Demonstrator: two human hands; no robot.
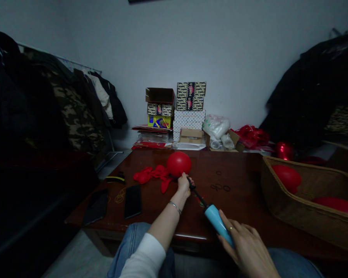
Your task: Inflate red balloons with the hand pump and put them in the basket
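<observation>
A round, partly inflated red balloon (179, 164) is over the table, its neck end at the fingers of my left hand (185, 184). Those fingers are closed around the balloon's neck and the black nozzle end of a hand pump. My right hand (245, 241), with a ring on one finger, grips the light blue barrel of the balloon pump (217, 222). A black rod (199, 197) shows between barrel and nozzle, slanting from lower right to upper left. Limp red balloons (150, 174) lie in a pile left of the inflated one.
A wicker basket (307, 195) with inflated red balloons (287, 177) stands at the right. Two dark phone-like slabs (132, 201), yellow rubber bands (120, 196) and dark rings (226, 188) lie on the brown table (237, 166). Stacked boxes (190, 96) stand behind, by the wall.
</observation>
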